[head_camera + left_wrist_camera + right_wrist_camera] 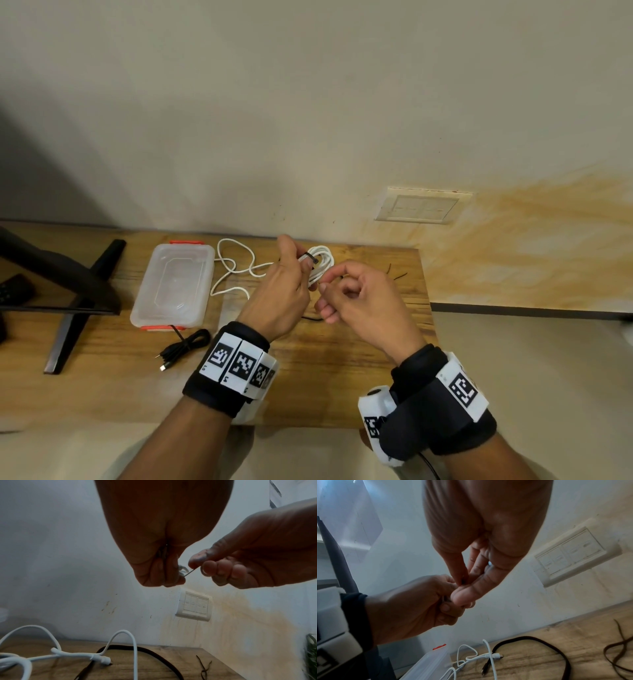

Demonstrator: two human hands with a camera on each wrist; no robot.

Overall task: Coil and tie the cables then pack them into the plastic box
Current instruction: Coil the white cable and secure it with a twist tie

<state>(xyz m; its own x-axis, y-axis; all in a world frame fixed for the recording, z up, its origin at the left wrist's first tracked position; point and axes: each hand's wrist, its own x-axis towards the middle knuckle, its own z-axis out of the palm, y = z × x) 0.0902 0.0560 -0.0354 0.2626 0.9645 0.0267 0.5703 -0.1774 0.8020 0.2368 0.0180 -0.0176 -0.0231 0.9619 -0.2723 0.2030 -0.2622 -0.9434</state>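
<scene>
A coiled white cable [323, 262] is held above the wooden table, my left hand [301, 265] gripping the bundle. A thin black tie [190, 572] runs from the coil to my right hand [325, 293], which pinches its end between thumb and forefinger. In the right wrist view that pinch [463, 583] sits right against the left hand [412, 601]. The clear plastic box [150, 291] with orange clasps lies lid-on at the left. A second white cable [233, 267] lies loose beside it. A bundled black cable [185, 346] rests in front of the box.
Spare black ties [397, 274] lie near the table's right back corner. A dark strap-like cable [539, 642] curves on the table under the hands. A black stand [78, 308] occupies the left. A wall switch plate [419, 205] sits behind the table.
</scene>
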